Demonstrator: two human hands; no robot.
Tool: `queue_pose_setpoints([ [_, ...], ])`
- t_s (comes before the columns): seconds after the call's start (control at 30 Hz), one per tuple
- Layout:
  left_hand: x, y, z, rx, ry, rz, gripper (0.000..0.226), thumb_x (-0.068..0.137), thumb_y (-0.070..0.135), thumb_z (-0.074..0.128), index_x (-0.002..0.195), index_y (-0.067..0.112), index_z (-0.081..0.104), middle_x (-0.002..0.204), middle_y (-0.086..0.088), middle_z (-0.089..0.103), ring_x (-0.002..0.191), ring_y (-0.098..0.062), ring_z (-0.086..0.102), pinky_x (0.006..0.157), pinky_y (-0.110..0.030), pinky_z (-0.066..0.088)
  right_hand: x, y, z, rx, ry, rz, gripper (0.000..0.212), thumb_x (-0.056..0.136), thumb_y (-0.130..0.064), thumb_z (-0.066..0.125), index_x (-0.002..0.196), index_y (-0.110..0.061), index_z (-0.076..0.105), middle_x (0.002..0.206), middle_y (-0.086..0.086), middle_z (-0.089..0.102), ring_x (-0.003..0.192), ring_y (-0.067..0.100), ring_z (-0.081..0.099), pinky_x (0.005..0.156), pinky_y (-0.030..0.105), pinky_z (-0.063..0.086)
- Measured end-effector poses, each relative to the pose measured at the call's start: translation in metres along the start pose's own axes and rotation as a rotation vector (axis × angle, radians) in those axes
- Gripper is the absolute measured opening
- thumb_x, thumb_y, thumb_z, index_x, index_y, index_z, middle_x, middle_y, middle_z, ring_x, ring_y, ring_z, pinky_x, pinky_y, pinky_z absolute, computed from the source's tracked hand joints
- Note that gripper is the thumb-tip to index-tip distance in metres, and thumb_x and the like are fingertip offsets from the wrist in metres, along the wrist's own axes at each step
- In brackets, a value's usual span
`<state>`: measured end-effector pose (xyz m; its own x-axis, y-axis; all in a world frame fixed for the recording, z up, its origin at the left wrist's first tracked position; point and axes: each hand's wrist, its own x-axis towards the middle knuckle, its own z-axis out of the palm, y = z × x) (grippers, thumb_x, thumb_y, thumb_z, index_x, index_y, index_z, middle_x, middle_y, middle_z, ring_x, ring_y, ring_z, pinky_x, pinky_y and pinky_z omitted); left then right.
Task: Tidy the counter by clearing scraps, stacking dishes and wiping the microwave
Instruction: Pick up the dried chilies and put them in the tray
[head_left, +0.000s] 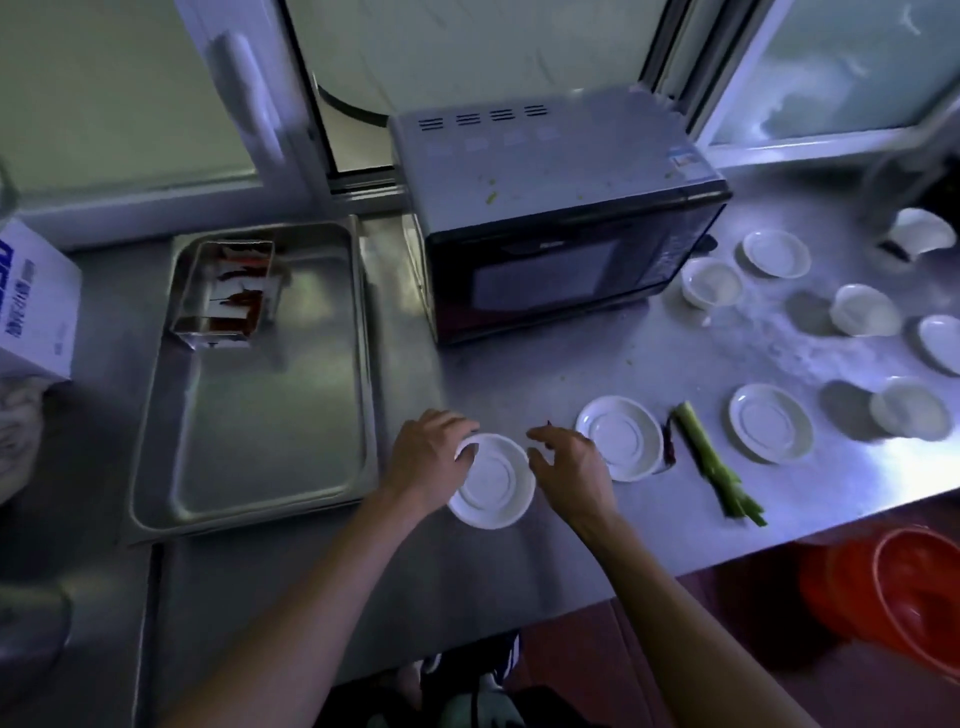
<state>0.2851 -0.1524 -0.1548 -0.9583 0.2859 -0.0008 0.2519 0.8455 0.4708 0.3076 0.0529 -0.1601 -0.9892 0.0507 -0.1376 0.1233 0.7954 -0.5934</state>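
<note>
1. Right now the left hand is curling its grip over the far-left rim of a white saucer lying on the steel surface at its near edge.
2. Just beside that saucer's right rim, the right hand is hovering, fingers spread and holding nothing.
3. Lying immediately right is a second saucer, then a green stalk and a third saucer.
4. Sitting behind them is the microwave, green scraps on its top.
5. More small white dishes are standing scattered to its right.
6. Resting left is a metal tray.
</note>
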Motion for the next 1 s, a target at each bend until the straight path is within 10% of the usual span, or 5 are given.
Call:
queue_pose_setpoints([
  [1.0, 0.102, 0.045, 0.116, 0.129, -0.332, 0.533, 0.024, 0.087, 0.008, 0.059, 0.098, 0.025, 0.074, 0.101, 0.007, 0.066, 0.102, -0.023, 0.058, 0.08, -0.039, 0.04, -0.022, 0.095, -0.016, 0.079, 0.176, 0.43, 0.028, 0.093, -0.016, 0.063, 0.12, -0.017, 0.069, 0.114, 0.006, 0.071, 0.104, 0.023, 0.064, 0.089, 0.038, 0.052],
])
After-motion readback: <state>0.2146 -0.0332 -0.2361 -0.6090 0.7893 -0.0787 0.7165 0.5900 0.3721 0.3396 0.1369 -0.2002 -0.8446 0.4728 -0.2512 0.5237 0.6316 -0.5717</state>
